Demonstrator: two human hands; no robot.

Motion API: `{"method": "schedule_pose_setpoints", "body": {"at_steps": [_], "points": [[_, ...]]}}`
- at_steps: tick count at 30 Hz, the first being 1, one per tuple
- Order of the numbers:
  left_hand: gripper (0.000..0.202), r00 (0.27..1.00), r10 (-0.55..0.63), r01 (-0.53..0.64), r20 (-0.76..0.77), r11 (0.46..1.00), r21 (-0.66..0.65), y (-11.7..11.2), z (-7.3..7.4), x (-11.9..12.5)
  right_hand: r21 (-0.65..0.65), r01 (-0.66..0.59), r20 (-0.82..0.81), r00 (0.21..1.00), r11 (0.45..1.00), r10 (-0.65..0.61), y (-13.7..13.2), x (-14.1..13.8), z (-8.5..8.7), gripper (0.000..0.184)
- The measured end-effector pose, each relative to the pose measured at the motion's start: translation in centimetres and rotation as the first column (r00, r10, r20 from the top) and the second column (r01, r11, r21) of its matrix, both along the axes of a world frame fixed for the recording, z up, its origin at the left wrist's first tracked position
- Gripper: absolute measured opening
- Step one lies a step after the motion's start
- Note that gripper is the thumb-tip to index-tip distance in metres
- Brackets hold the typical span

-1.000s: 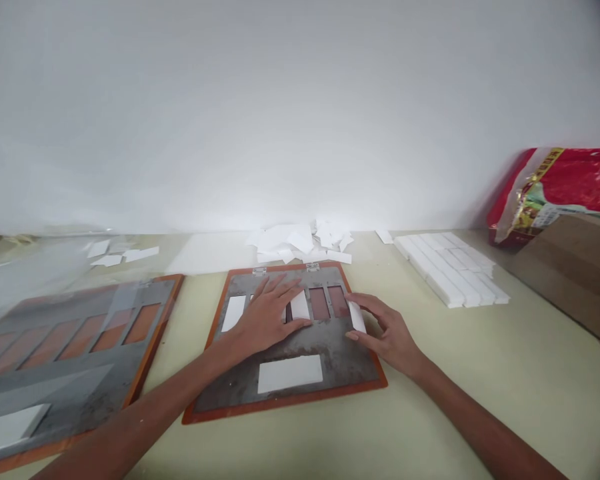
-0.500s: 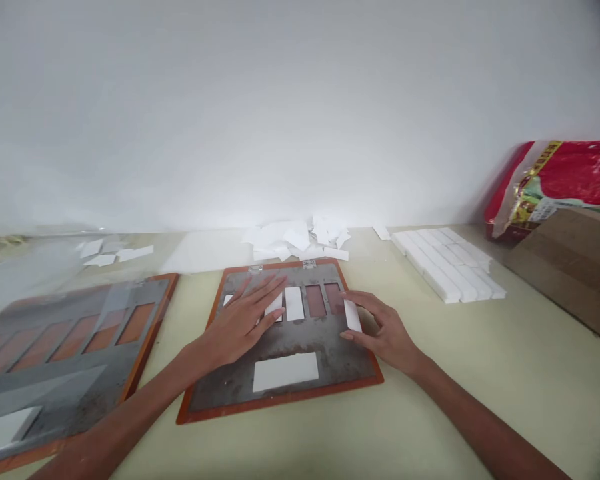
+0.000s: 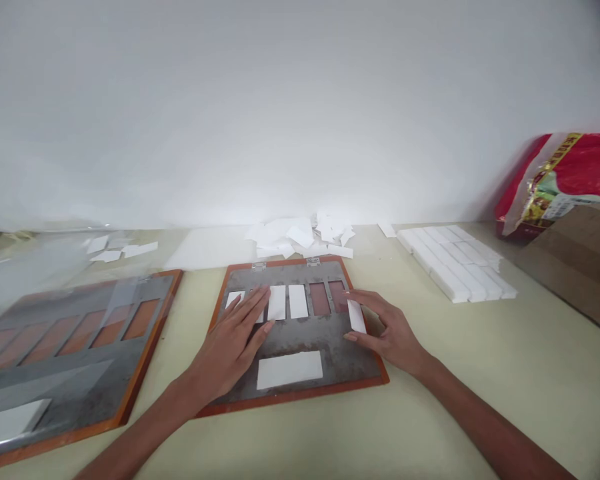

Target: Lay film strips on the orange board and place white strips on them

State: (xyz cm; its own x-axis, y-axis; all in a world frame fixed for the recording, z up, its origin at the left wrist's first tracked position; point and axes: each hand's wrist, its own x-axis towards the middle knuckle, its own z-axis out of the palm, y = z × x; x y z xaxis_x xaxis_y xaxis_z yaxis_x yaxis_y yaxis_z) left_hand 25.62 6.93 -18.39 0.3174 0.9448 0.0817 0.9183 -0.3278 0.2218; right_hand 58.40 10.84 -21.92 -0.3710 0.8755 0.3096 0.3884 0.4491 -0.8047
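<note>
A grey plate with an orange-brown border (image 3: 290, 340) lies on the table, with a row of rectangular slots. White card pieces fill several slots, one of them a white card (image 3: 298, 301) near the middle; two reddish slots (image 3: 321, 299) at the right hold no card. My left hand (image 3: 233, 340) rests flat on the plate's left side, fingers stretched over the cards and partly hiding them. At the right edge, my right hand (image 3: 387, 330) grips a small stack of white cards (image 3: 357, 316) between thumb and fingers. A larger white rectangle (image 3: 289, 370) lies on the plate's near part.
A second slotted plate (image 3: 85, 380) lies to the left under clear film. Loose white cards (image 3: 300, 236) are heaped by the wall. Rows of stacked white cards (image 3: 457, 263) stand right, near a cardboard box (image 3: 580, 260) and a red bag (image 3: 575, 173).
My left hand has slid left and toward me, uncovering more of the white cards. My right hand still holds the stack at the plate's right edge. The view has shifted slightly.
</note>
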Motion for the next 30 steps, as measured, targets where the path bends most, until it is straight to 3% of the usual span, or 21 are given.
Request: {"method": "schedule_pose_setpoints", "body": {"at_steps": [5, 11, 17, 23, 30], "points": [[0.065, 0.998, 0.0, -0.004, -0.065, 0.998, -0.058, -0.2, -0.4, 0.4, 0.028, -0.017, -0.002, 1.0, 0.999, 0.017, -0.1, -0.1, 0.1, 0.057], [0.064, 0.991, -0.017, 0.025, -0.131, 0.998, 0.055, -0.1, -0.3, 1.1, 0.042, -0.014, 0.003, 1.0, 0.999, 0.014, -0.1, -0.1, 0.1, 0.059], [0.059, 0.968, -0.192, 0.195, -0.164, 0.981, 0.004, 1.3, 0.4, 1.2, 0.08, -0.041, 0.015, 0.999, 0.996, 0.04, -0.1, -0.2, 0.1, 0.06], [0.061, 0.971, -0.176, 0.164, -0.161, 0.983, -0.081, 1.7, 1.2, 1.2, 0.043, -0.037, 0.038, 0.999, 0.998, 0.036, -0.4, -0.3, 0.8, 0.057], [0.059, 0.973, -0.198, 0.196, -0.122, 0.98, -0.028, 2.5, 1.3, 2.6, 0.086, -0.041, 0.042, 0.998, 0.995, 0.038, -0.3, -0.4, 0.7, 0.057]]}}
